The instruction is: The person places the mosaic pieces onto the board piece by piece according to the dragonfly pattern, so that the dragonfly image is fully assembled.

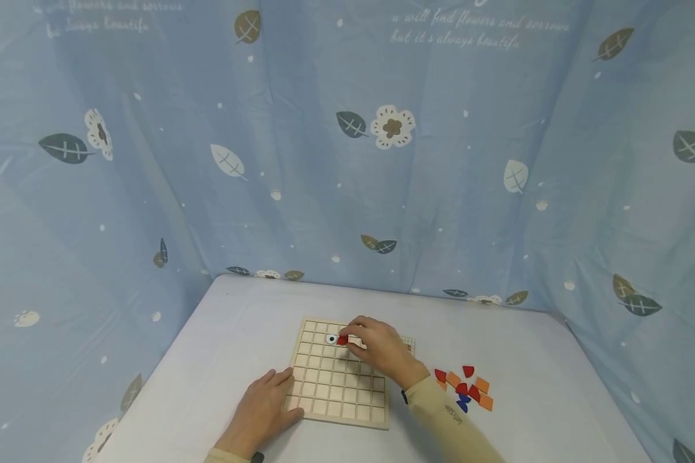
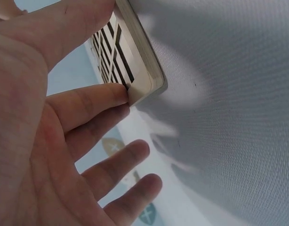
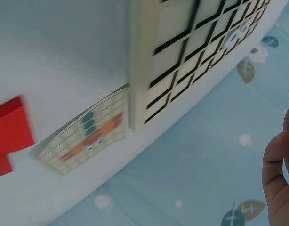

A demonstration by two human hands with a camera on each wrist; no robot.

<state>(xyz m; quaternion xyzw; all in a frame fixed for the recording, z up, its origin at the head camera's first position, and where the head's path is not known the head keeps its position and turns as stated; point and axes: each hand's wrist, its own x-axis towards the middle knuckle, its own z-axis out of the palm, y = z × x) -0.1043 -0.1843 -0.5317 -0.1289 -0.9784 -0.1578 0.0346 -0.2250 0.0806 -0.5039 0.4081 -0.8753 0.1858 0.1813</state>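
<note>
A wooden grid board (image 1: 323,406) lies on the table. My left hand (image 1: 264,408) rests at its near left corner, thumb at the front edge and fingertips on the left edge. In the left wrist view, the thumb and index finger touch the board (image 2: 142,70), the other fingers extended. Over the board's far part, my right hand (image 1: 380,346) pinches a red quarter-round piece (image 1: 342,339) between thumb and fingertips. Just left of it, a white tile with an eye dot (image 1: 331,339) sits in a square. The right wrist view shows two eye tiles (image 3: 231,37).
Right of the board lie loose red pieces (image 1: 468,371), orange pieces (image 1: 486,402) and blue pieces (image 1: 462,406). A pattern card (image 3: 95,134) with a coloured figure lies against the board's right side. Blue printed curtain (image 1: 301,161) hangs around the white table (image 1: 255,308).
</note>
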